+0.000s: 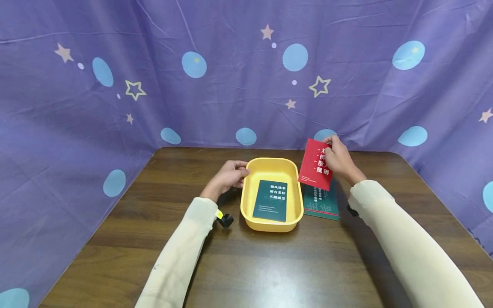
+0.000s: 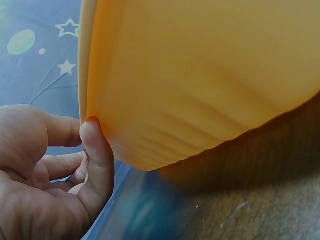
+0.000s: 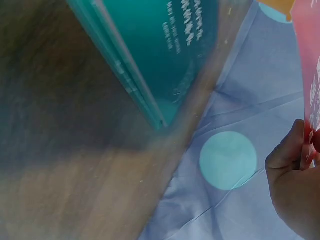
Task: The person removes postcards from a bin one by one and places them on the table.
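Note:
My left hand (image 1: 230,174) pinches the left rim of a yellow plastic tray (image 1: 246,218); in the left wrist view, thumb and finger of that hand (image 2: 60,170) meet at the tray's edge (image 2: 190,85). Inside the tray lies a dark green booklet (image 1: 270,201) with white print. My right hand (image 1: 340,158) pinches a red booklet (image 1: 313,164) by its upper right part, raised beside the tray's right rim. Beneath it, a green booklet stack (image 1: 321,203) with a red stripe lies on the table, partly covered by the red one; the right wrist view shows its stacked edges (image 3: 140,65).
The brown wooden table (image 1: 277,265) reaches back to a purple curtain (image 1: 239,85) printed with stars and blue dots. A black wrist camera (image 1: 226,220) on a yellow strap sits at the left cuff.

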Motion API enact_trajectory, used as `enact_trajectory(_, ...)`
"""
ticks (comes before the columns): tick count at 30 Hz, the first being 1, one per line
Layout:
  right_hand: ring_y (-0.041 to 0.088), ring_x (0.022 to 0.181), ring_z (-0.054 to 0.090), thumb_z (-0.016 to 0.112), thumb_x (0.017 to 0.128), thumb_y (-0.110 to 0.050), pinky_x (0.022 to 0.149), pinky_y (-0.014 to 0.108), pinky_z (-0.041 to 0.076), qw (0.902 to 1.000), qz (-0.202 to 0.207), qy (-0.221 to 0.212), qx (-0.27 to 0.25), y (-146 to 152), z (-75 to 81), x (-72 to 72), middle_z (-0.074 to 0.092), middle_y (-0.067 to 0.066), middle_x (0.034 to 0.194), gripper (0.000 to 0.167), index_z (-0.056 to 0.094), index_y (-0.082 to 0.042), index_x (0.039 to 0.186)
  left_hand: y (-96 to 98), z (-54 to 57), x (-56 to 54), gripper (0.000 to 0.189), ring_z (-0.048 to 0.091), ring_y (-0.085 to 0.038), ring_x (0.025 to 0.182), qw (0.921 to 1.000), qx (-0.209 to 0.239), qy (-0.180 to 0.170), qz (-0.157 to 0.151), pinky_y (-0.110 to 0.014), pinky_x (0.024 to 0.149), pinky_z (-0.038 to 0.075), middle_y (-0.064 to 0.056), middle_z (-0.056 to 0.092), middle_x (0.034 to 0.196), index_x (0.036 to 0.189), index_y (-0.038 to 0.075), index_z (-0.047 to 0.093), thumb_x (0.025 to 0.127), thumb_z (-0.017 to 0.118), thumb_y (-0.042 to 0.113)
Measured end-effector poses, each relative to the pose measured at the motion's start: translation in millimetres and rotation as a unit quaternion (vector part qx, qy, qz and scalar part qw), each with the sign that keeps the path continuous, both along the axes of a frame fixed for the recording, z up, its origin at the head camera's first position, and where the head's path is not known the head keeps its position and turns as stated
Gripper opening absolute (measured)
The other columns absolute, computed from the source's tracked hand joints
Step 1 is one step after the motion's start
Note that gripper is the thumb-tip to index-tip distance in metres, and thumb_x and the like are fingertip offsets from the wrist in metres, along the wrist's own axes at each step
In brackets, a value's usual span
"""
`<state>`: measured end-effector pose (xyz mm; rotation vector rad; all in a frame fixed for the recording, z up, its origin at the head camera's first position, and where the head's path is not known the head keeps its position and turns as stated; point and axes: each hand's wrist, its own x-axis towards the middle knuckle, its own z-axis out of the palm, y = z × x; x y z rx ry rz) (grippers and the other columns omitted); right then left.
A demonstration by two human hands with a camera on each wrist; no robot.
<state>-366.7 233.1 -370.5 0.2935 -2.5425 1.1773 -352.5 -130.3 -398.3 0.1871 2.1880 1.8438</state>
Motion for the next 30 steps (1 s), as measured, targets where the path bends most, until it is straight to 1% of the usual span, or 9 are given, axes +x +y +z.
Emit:
enact_trajectory(4, 0.037, 0.102, 0.052, 0.033, 0.101, -0.007, 0.082, 0.043, 0.044, 0.9999, -0.007, -0.01, 0.001, 6.6, -4.3, 1.7, 0.055, 0.026, 0.112, 0.032, 0.047, 0.005, 0.126, -0.4, -0.6, -0.2, 0.041, 0.06, -0.012, 0.063, 1.0, -0.001, 0.0, 0.001, -0.023, 0.055, 0.058, -0.016, 0.063, 0.104, 0.14, -0.005, 0.054, 0.101, 0.06, 0.006)
enact_trajectory(6, 0.038, 0.105, 0.051, 0.033, 0.101, -0.007, 0.084, 0.043, 0.044, 0.9997, -0.01, -0.023, 0.005, 9.4, -6.9, 2.9, 0.054, 0.026, 0.114, 0.032, 0.047, 0.006, 0.126, -0.5, -0.9, -0.1, 0.041, 0.06, -0.012, 0.063, 1.0, -0.002, -0.001, 0.001, -0.023, 0.055, 0.058, -0.018, 0.063, 0.106, 0.14, -0.005, 0.054, 0.101, 0.06, 0.006)
enact_trajectory(10, 0.037, 0.105, 0.051, 0.032, 0.103, -0.01, 0.083, 0.041, 0.045, 0.997, 0.0, -0.077, 0.009, 14.0, -13.7, 4.6, 0.053, 0.025, 0.117, 0.031, 0.045, 0.004, 0.128, -0.5, -1.3, 0.2, 0.04, 0.06, -0.013, 0.063, 1.0, -0.003, -0.002, 0.001, -0.023, 0.054, 0.058, -0.021, 0.063, 0.107, 0.139, -0.004, 0.055, 0.101, 0.06, 0.005)
enact_trajectory(13, 0.035, 0.103, 0.051, 0.031, 0.104, -0.012, 0.08, 0.039, 0.045, 0.9919, 0.022, -0.123, 0.022, 15.4, -17.5, 5.3, 0.053, 0.024, 0.115, 0.03, 0.044, 0.002, 0.127, -0.7, -1.7, 0.1, 0.039, 0.06, -0.013, 0.063, 1.0, -0.003, -0.002, 0.001, -0.022, 0.054, 0.058, -0.021, 0.063, 0.105, 0.139, -0.004, 0.056, 0.101, 0.06, 0.005)
enact_trajectory(19, 0.033, 0.1, 0.053, 0.04, 0.101, -0.009, 0.078, 0.037, 0.045, 0.9783, 0.085, -0.174, 0.074, 12.9, -18.8, 6.1, 0.054, 0.023, 0.112, 0.025, 0.046, 0.003, 0.122, -1.1, -1.5, -0.3, 0.039, 0.06, -0.013, 0.063, 1.0, -0.002, -0.002, 0.001, -0.022, 0.054, 0.058, -0.021, 0.064, 0.106, 0.139, -0.005, 0.056, 0.101, 0.06, 0.005)
enact_trajectory(23, 0.03, 0.098, 0.055, 0.044, 0.099, -0.006, 0.078, 0.035, 0.047, 0.9692, 0.122, -0.191, 0.098, 10.5, -21.3, 6.3, 0.055, 0.021, 0.111, 0.022, 0.046, 0.004, 0.119, -1.3, -1.2, -0.3, 0.039, 0.06, -0.013, 0.064, 1.0, -0.003, -0.002, 0.001, -0.022, 0.055, 0.058, -0.02, 0.064, 0.103, 0.139, -0.005, 0.056, 0.101, 0.06, 0.005)
enact_trajectory(26, 0.029, 0.095, 0.055, 0.049, 0.094, -0.003, 0.079, 0.036, 0.048, 0.9652, 0.142, -0.183, 0.121, 9.7, -23.8, 6.2, 0.058, 0.02, 0.107, 0.027, 0.048, 0.008, 0.119, -1.2, -0.9, 0.1, 0.039, 0.06, -0.013, 0.064, 1.0, -0.002, -0.003, 0.0, -0.022, 0.055, 0.058, -0.02, 0.064, 0.102, 0.139, -0.004, 0.056, 0.101, 0.06, 0.006)
enact_trajectory(30, 0.027, 0.091, 0.055, 0.059, 0.085, -0.002, 0.079, 0.038, 0.047, 0.9575, 0.159, -0.168, 0.172, 11.0, -25.0, 6.0, 0.062, 0.017, 0.101, 0.035, 0.053, 0.009, 0.117, -1.2, -0.2, 1.0, 0.038, 0.06, -0.013, 0.064, 1.0, 0.002, -0.006, 0.001, -0.023, 0.055, 0.058, -0.019, 0.063, 0.1, 0.138, -0.004, 0.056, 0.101, 0.06, 0.005)
